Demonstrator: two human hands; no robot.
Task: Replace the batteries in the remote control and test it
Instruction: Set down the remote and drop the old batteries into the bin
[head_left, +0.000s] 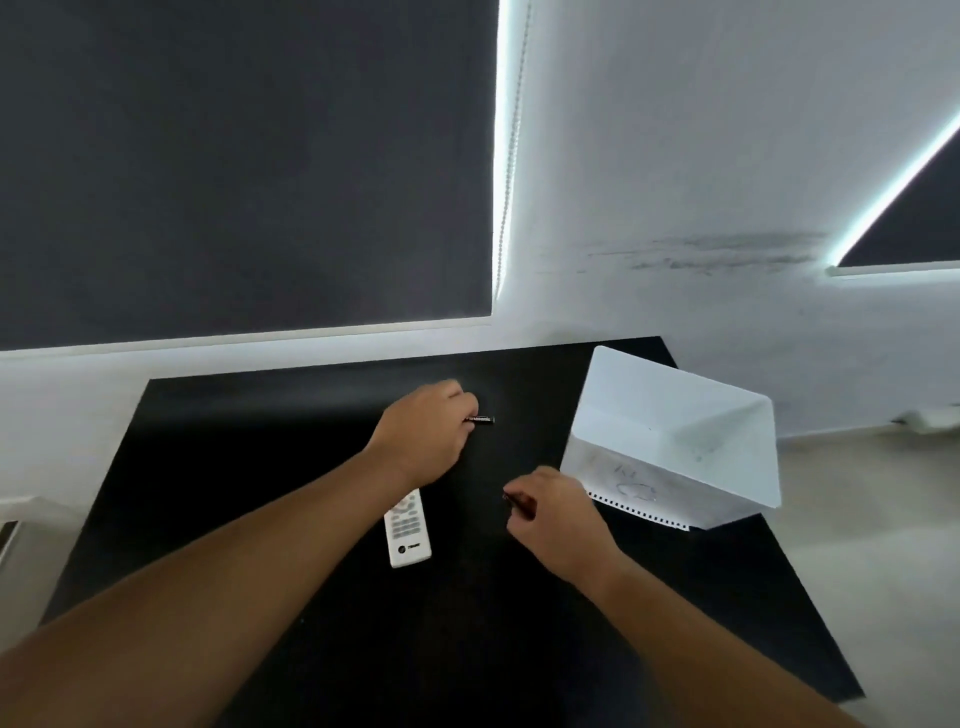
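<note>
A white remote control (408, 530) lies face up on the black table (260, 467), its far end hidden under my left wrist. My left hand (423, 431) reaches beyond it and pinches a black battery (482, 420) that sticks out to the right of the fingers, low over the table. My right hand (553, 512) is curled to the right of the remote, with a dark, slim object, apparently another battery (519, 503), held in its fingers.
A white plastic bin (675, 436) stands at the table's right rear, resting on a spiral-bound sheet (641, 512). White walls with dark roller blinds rise behind the table. The floor lies beyond the right edge.
</note>
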